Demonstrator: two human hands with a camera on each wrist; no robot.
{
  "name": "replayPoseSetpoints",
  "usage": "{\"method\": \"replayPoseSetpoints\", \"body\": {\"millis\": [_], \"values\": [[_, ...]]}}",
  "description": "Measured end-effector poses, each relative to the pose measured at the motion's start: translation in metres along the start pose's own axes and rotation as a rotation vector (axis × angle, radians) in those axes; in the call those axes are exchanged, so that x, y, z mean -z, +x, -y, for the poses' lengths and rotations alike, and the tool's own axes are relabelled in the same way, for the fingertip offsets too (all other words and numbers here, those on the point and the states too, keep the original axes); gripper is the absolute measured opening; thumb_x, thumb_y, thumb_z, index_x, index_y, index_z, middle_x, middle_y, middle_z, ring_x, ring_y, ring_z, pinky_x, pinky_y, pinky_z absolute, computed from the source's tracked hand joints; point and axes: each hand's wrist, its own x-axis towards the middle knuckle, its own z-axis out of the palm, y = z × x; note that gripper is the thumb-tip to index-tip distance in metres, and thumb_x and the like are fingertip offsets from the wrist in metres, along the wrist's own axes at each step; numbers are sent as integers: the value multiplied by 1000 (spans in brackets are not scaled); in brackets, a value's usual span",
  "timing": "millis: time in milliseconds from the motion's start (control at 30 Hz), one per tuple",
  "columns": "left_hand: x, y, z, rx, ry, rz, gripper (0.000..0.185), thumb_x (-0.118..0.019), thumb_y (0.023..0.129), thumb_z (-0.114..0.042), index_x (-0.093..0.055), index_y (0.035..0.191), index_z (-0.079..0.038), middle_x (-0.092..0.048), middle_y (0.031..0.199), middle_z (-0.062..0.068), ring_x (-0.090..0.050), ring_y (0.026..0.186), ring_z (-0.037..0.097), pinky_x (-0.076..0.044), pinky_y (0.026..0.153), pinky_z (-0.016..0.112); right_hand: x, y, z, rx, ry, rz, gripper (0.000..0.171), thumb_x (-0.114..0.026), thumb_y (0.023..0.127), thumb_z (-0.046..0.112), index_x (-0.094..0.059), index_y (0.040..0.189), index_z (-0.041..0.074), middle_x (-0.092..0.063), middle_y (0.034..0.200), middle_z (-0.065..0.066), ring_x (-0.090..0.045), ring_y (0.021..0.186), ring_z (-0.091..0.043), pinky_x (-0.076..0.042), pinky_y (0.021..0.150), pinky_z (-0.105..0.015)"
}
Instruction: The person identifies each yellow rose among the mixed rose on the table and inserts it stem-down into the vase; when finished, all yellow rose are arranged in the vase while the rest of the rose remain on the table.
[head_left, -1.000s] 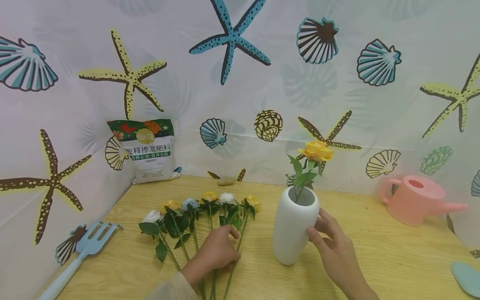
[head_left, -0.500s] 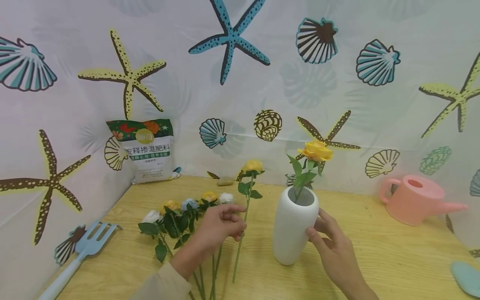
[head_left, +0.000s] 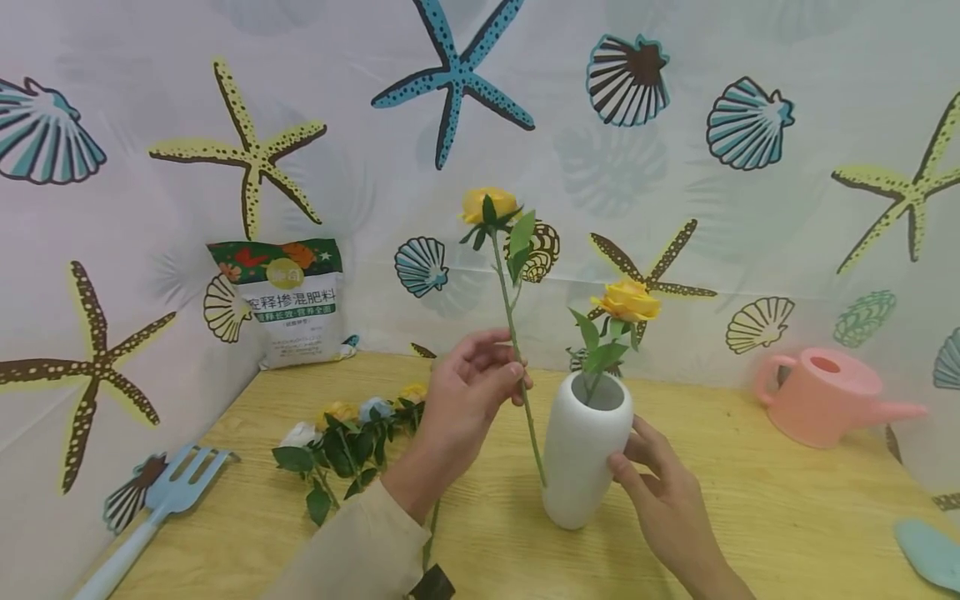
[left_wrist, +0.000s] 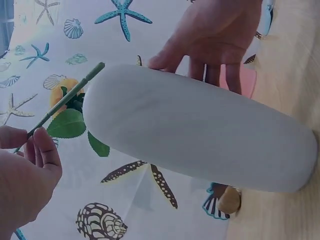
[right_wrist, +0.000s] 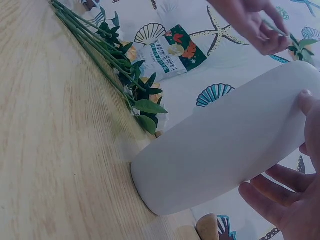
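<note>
**White vase being steadied while a yellow rose is held beside it**

White and smooth, the vase (head_left: 587, 450) is standing upright on the wooden table (head_left: 750, 500), and everything else is placed here by reference to it. It is being steadied by the right hand (head_left: 663, 492), whose fingers are curled round its lower right side; in the right wrist view the fingertips (right_wrist: 270, 197) are seen pressing on the wall, apparently so that the vase is kept from tipping. One yellow rose (head_left: 627, 302) is already standing in the mouth of the vase, leaning slightly to the right.

A second yellow rose, the held rose (head_left: 489, 205), is being pinched by the left hand (head_left: 468, 392) just left of the vase, thumb and fingers closed narrowly on the stem at about mid-length. The stem is being kept nearly upright, its bloom well above the mouth and its cut end hanging down against the vase's left side, outside it. A grip that far up the stem seems to be leaving the lower part free.

Further left of the vase, a bunch of roses (head_left: 352, 429) is lying flat on the table. A fertiliser bag (head_left: 288, 302) is leaning against the wall behind and left of the vase, a blue fork (head_left: 161, 508) is lying far left, and a pink watering can (head_left: 821, 396) is standing well to the right.
</note>
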Motion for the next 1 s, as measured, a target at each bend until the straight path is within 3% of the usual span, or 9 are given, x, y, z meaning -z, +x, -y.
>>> {"method": "replayPoseSetpoints", "body": {"millis": [233, 433, 600, 700, 833, 1000], "values": [[-21, 21, -19, -174, -103, 7, 35, -56, 96, 9, -52, 126, -8, -61, 102, 6, -65, 84, 16, -53, 71, 21, 0, 1, 0, 5, 1, 5, 48, -63, 101, 15, -49, 147, 14, -68, 126, -16, -58, 105, 12, -58, 82, -21], [-35, 39, -19, -292, -99, -30, 35, -55, 95, 14, -49, 124, -4, -60, 98, 5, -65, 80, 15, -53, 67, 21, -2, 2, 0, 8, 12, -4, 47, -64, 100, 14, -50, 145, 12, -69, 125, -17, -59, 105, 11, -58, 82, -21], [-37, 44, -8, -309, 82, -23, 33, -59, 93, 13, -50, 123, 1, -60, 97, 5, -64, 78, 11, -52, 65, 20, -3, 2, 0, 13, 20, -6, 47, -64, 100, 12, -51, 145, 11, -68, 125, -18, -59, 104, 11, -58, 82, -21], [-34, 40, -1, -274, 215, 12, 35, -62, 91, 11, -51, 123, 1, -62, 99, 10, -63, 80, 11, -53, 68, 19, -3, 1, 0, 11, 20, -1, 47, -63, 100, 13, -50, 145, 12, -68, 126, -18, -59, 105, 10, -58, 82, -21], [-32, 34, 7, -237, 321, 67, 39, -65, 89, 10, -52, 124, 1, -63, 102, 18, -62, 84, 11, -54, 75, 20, -2, 2, 0, 15, 10, -4, 48, -63, 100, 13, -50, 146, 13, -69, 126, -17, -60, 104, 10, -58, 81, -21], [-32, 28, 12, -241, 520, 106, 32, -67, 88, 4, -57, 118, -2, -66, 98, 19, -60, 84, 12, -49, 76, 22, -1, 1, -2, 3, 4, -8, 50, -63, 100, 14, -48, 148, 14, -68, 126, -17, -59, 104, 10, -58, 81, -21]]}}
